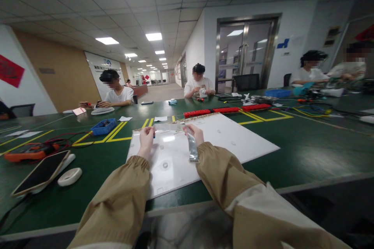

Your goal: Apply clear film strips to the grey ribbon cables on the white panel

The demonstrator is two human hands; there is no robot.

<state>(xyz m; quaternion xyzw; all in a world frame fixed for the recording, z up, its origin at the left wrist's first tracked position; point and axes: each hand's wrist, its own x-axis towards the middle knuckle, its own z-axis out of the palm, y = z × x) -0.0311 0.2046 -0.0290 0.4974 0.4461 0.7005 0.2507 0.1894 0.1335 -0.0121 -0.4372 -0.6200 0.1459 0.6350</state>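
Green table: right hand holds silvery strip (left hand at panel).

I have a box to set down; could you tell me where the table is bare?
Widest: the green table right of the white panel. A narrower strip lies between panel and phone. The left is crowded: phone, puck, meter, blue tray.

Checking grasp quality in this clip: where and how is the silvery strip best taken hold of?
At its top end, pinched across the flat faces from above, as the right hand does. The silvery strip is thin and looks limp. It hangs down toward the white panel with its lower end free.
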